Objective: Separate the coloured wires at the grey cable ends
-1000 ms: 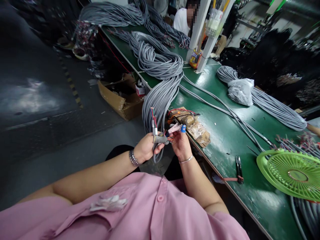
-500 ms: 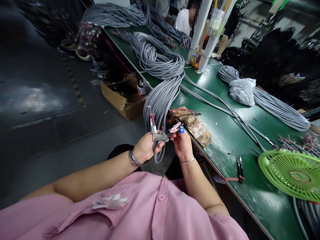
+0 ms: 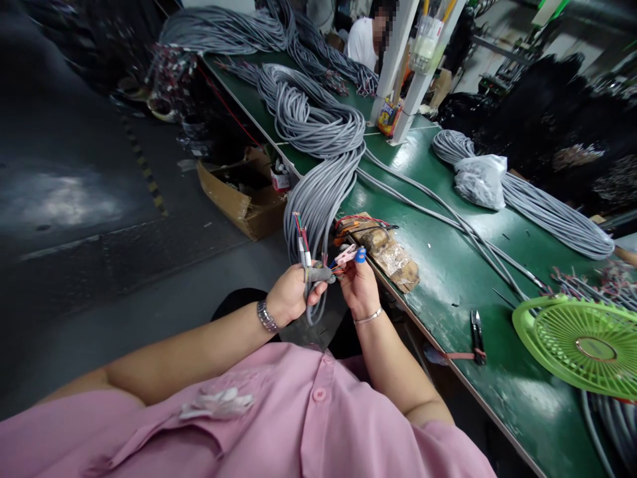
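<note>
My left hand (image 3: 292, 292), with a metal watch at the wrist, is closed round the end of a grey cable (image 3: 320, 273). Above that fist, more cable ends stand up with white sleeves and thin coloured wires (image 3: 298, 224). Fine wires fan out of the gripped end toward my right hand (image 3: 360, 289), whose fingers pinch them. A blue cover (image 3: 361, 255) sits on one of its fingertips. Touching these fingers is a pink clip (image 3: 345, 254); what it grips is too small to tell. The cables run up into a big grey coil (image 3: 323, 186) hanging over the table edge.
On the green table (image 3: 438, 292) lie a taped wooden block (image 3: 391, 257), black snips (image 3: 478, 337), a green fan (image 3: 587, 345) and a plastic bag (image 3: 480, 182). A cardboard box (image 3: 243, 199) stands on the floor at left. Another person (image 3: 363, 41) is at the far side.
My right hand has shifted slightly, its blue-covered fingertip lower and tilted against the pink clip. My left hand keeps its hold on the cable.
</note>
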{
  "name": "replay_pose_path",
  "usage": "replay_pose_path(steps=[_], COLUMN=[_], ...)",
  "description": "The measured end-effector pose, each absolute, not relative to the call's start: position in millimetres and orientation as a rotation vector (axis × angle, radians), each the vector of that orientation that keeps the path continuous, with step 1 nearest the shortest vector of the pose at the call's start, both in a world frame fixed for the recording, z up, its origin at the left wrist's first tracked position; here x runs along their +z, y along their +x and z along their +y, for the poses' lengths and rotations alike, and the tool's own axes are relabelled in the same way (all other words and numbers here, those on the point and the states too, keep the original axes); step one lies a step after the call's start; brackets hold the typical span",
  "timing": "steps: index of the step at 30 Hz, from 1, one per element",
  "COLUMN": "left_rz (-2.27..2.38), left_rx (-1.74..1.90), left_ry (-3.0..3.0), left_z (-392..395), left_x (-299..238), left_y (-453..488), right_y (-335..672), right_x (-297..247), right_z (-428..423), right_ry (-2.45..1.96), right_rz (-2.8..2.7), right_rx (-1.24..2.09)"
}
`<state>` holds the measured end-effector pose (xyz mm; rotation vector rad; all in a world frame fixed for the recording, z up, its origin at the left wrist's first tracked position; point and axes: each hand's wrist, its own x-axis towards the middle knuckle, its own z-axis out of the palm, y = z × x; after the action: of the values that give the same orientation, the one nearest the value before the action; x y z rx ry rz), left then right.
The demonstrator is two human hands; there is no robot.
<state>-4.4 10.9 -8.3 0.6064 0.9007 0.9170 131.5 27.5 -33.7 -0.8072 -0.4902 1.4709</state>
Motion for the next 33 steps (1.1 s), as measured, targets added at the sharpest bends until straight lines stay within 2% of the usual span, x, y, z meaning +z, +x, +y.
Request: replay_pose_path(steps=[11,18,27,33], left_rz=[0.901,0.89,0.841,0.903], left_rx=[0.992,1.097,1.094,1.083], left_ry=[0.618,0.577,0.569,0.558], left_z=[-1,-5,-1,0], left_x=[-5,-1,-2,-3], left_y=[-9,-4,2,5], right_y=[137,134,135,130], right_x=[-28,-22,-36,-33], right_z=[23,18,29,33], right_ry=[-0.752,-0.781,-0.712,-0.743], right_rz=[-0.445,-0.563,-0.472,-0.386], right_rx=[1.669,1.518,1.665,1.613])
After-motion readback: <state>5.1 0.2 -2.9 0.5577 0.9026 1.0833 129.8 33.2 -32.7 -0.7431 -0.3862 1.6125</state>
